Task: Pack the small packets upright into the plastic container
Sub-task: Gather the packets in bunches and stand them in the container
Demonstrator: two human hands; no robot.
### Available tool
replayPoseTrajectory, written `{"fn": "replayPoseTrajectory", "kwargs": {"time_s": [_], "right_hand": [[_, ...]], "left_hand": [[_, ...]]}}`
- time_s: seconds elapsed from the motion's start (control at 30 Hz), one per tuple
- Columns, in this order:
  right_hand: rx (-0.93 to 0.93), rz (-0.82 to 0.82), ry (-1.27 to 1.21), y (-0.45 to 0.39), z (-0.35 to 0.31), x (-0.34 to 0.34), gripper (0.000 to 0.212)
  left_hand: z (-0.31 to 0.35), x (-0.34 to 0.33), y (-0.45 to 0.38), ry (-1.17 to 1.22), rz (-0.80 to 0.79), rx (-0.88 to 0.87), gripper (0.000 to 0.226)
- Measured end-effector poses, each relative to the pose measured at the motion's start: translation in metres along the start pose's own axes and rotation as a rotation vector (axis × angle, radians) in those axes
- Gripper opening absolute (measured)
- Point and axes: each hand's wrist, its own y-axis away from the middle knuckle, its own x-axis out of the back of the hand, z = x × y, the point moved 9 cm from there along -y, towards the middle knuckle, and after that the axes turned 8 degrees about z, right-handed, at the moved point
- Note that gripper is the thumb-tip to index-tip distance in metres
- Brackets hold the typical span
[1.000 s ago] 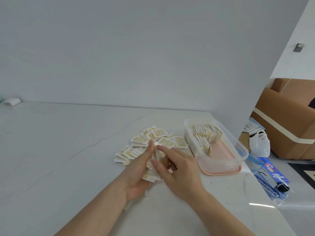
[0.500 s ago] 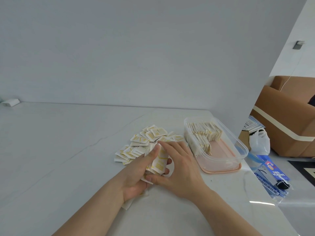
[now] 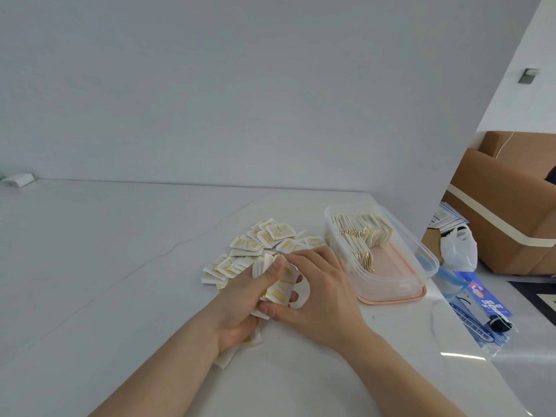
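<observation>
Small white packets with yellow print lie in a loose pile (image 3: pixel 264 240) on the white table. My left hand (image 3: pixel 240 299) grips a stack of these packets (image 3: pixel 281 285), thumb on top. My right hand (image 3: pixel 319 291) closes around the same stack from the right, fingers over its far edge. The clear plastic container (image 3: pixel 421 257) stands to the right on a pink lid, with rows of packets (image 3: pixel 359 233) upright in its far half. A few packets stick out under my left wrist.
The table's right edge runs close behind the container. Beyond it, lower down, are a blue printed bag (image 3: pixel 478 308), a white plastic bag (image 3: pixel 458 246) and a brown sofa (image 3: pixel 508 212). A small white object (image 3: pixel 18 179) lies at the far left by the wall.
My right hand has come in from pinching a packet at the fingertips to wrapping around the stack. Both hands have closed together on it, at about the same spot.
</observation>
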Motion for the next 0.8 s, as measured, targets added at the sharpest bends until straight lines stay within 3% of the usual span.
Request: {"fn": "replayPoseTrajectory", "kwargs": {"time_s": [0.1,0.27,0.4,0.63,0.7,0.8], "right_hand": [[0.021,-0.024,-0.011,0.000,-0.002,-0.001,0.071],[0.062,-0.001,-0.082,0.000,-0.008,0.002,0.065],[0.103,-0.011,-0.021,-0.001,-0.010,0.001,0.070],[0.135,-0.098,-0.080,-0.001,-0.014,-0.005,0.069],[0.134,-0.145,-0.091,0.002,-0.013,-0.009,0.080],[0.112,-0.199,-0.045,0.006,-0.012,-0.018,0.107]], "left_hand": [[0.002,0.001,0.002,-0.080,-0.004,-0.032,0.050],[-0.007,-0.004,0.005,0.006,-0.137,0.100,0.055],[-0.011,0.000,0.002,0.036,-0.099,0.137,0.058],[-0.007,-0.004,0.001,0.048,-0.158,0.070,0.085],[-0.008,-0.003,0.001,0.040,-0.155,0.069,0.098],[-0.010,-0.004,0.001,0.005,-0.142,0.056,0.098]]}}
